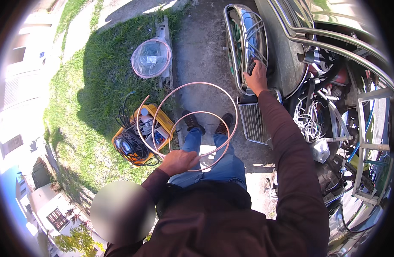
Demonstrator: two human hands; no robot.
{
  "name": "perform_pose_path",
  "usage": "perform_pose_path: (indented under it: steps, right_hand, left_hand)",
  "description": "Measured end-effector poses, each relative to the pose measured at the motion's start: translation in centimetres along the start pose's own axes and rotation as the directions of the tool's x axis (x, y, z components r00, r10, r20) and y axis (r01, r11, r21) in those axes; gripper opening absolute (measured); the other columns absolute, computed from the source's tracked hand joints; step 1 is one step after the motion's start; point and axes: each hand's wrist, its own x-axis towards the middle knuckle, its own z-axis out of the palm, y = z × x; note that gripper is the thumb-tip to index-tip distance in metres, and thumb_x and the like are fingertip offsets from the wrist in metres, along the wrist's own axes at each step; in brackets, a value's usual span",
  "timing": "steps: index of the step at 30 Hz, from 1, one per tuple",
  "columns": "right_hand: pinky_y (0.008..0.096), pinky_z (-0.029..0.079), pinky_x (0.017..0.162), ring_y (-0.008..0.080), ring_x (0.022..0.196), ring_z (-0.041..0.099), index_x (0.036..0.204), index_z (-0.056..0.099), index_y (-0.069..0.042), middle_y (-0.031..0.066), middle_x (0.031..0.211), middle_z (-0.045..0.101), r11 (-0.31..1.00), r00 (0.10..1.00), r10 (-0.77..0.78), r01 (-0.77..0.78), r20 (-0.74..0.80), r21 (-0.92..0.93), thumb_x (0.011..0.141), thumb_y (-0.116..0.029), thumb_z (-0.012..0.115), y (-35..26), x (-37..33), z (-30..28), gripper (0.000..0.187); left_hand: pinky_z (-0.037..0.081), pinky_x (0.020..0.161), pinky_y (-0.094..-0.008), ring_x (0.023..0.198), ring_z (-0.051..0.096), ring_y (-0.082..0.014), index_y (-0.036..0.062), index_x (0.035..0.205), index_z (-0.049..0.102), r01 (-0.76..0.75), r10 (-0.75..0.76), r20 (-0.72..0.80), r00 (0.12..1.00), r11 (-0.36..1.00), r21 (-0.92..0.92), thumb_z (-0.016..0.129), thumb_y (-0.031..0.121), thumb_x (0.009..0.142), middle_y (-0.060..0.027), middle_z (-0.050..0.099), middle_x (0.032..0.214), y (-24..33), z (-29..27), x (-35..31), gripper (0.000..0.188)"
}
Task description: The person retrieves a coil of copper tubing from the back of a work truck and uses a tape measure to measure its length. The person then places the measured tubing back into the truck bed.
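Observation:
My left hand [179, 162] is closed around a loose coil of copper tubing [236, 112], in front of my thighs. The coil hangs in wide, uneven loops, and one free end sticks up on its left side. My right arm reaches forward and right to an oval chrome rack [227, 47] on the side of a vehicle. There my right hand [257, 78] has its fingers curled at a small dark thing by the rack's near end; I cannot make out what it is. Hoses and a blue item sit inside the rack.
A yellow tool box [164, 116] with black cable and small parts stands on the grass at left. Beyond it lies a wrapped copper coil [150, 59] by the curb. A chrome step grate [254, 123] juts out at right, near the vehicle's bed of cables and metal frames [310, 113].

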Motion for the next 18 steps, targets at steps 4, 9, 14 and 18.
perform_pose_path:
  steps: [4,9,14,18]
  right_hand:
    - [0.0497,0.052,0.105,0.0390,0.134,0.051,0.137,0.055,-0.013,0.0147,0.136,0.054,0.980,0.982,-0.134,0.152,0.136,-0.131,0.084,-0.022,0.087,0.9,0.9,1.0,0.063]
    - [0.0503,0.049,0.106,0.0393,0.134,0.052,0.149,0.053,-0.013,0.0158,0.142,0.055,0.938,0.966,-0.253,0.259,0.055,-0.231,0.092,-0.025,0.080,-2.3,-0.6,-1.8,0.064]
    - [0.0496,0.046,0.108,0.0378,0.120,0.061,0.133,0.064,-0.001,0.0203,0.120,0.066,0.747,0.742,-0.608,0.413,0.284,0.520,0.097,-0.027,0.074,-11.6,-8.4,-8.9,0.045]
    - [0.0480,0.050,0.097,0.0363,0.109,0.066,0.125,0.067,-0.002,0.0165,0.109,0.069,0.638,0.464,-0.758,0.381,0.458,0.669,0.101,-0.028,0.068,-17.5,-15.0,-12.9,0.036]
  left_hand:
    - [0.056,0.061,-0.0529,0.068,0.071,-0.0393,0.0119,0.090,0.068,-0.001,0.000,-0.006,1.000,0.998,-0.065,0.059,0.041,0.105,-0.0143,0.069,0.071,-0.1,-0.3,-0.5,0.034]
    - [0.054,0.066,-0.0531,0.072,0.070,-0.0401,0.0096,0.095,0.069,0.003,-0.008,-0.021,1.000,0.976,-0.219,0.057,0.040,0.107,-0.0161,0.070,0.076,-0.6,-1.0,-0.3,0.035]
    - [0.054,0.067,-0.0546,0.072,0.070,-0.0403,0.0092,0.098,0.071,0.000,-0.001,-0.006,1.000,0.974,-0.225,0.057,0.039,0.106,-0.0166,0.071,0.076,-1.5,-2.3,0.1,0.034]
    - [0.054,0.067,-0.0540,0.071,0.070,-0.0402,0.0086,0.095,0.072,-0.036,0.032,-0.025,0.999,0.977,-0.210,0.057,0.040,0.107,-0.0165,0.070,0.073,-1.7,-3.3,0.8,0.037]
